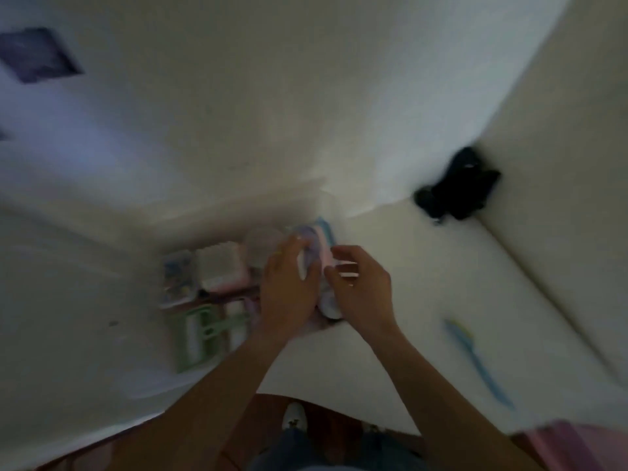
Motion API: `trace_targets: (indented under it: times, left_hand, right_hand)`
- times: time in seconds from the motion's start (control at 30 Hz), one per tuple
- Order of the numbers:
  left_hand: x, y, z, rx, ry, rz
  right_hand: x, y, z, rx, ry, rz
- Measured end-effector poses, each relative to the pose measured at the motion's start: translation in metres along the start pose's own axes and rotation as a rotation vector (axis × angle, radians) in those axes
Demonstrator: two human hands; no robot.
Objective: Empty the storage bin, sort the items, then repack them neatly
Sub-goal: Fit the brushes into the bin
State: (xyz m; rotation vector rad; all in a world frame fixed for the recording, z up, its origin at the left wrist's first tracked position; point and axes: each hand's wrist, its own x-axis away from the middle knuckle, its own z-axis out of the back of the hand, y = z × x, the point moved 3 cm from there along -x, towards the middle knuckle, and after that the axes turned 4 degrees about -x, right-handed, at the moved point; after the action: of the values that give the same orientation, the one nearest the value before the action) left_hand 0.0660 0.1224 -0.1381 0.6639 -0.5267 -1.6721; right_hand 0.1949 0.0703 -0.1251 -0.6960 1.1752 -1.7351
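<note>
The whole frame is motion-blurred. My left hand (pixel 289 287) reaches over a row of small items on the white surface (pixel 390 334), its fingers round a pale purple-and-white item (pixel 307 253). My right hand (pixel 362 287) hovers just to the right with fingers loosely curled, beside a pink and blue item (pixel 324 232); I see nothing held in it. A white round thing (pixel 331 307) lies between the two hands. To the left sit a clear round container (pixel 260 246), a white-and-pink box (pixel 221 270), a small clear box of colourful bits (pixel 176 280) and a green frame (pixel 204 334).
A blue comb-like tool (pixel 475 358) lies alone on the right. A black object (pixel 455 185) sits further back right near a fold in the surface. Something pink (pixel 577 443) shows at the bottom right corner. My legs and a shoe (pixel 294 416) are below.
</note>
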Motion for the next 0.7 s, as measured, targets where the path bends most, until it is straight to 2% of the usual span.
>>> trace_targets:
  times: [0.07, 0.17, 0.23, 0.33, 0.4, 0.57, 0.63, 0.7]
  left_hand:
    - [0.019, 0.057, -0.041, 0.11, -0.082, -0.082]
    - [0.065, 0.119, -0.103, 0.182, -0.25, -0.178]
    - [0.093, 0.139, -0.146, 0.179, -0.412, -0.181]
    - [0.118, 0.143, -0.206, 0.151, -0.69, 0.021]
    - [0.126, 0.138, -0.236, 0.109, -0.797, 0.174]
    - [0.144, 0.128, -0.268, 0.098, -0.907, 0.396]
    - [0.147, 0.127, -0.267, 0.138, -0.912, 0.444]
    - [0.145, 0.129, -0.257, 0.19, -0.888, 0.477]
  right_hand:
    - [0.008, 0.031, 0.069, 0.038, 0.122, -0.027]
    - [0.029, 0.092, 0.166, 0.159, 0.326, -0.204]
    - [0.046, 0.137, 0.207, 0.25, 0.365, -0.33]
    - [0.063, 0.197, 0.23, 0.388, 0.285, -0.465]
    - [0.067, 0.227, 0.233, 0.477, 0.187, -0.56]
    - [0.07, 0.281, 0.221, 0.618, -0.142, -0.66]
    - [0.067, 0.289, 0.222, 0.638, -0.172, -0.649]
    - [0.062, 0.282, 0.228, 0.58, -0.112, -0.631]
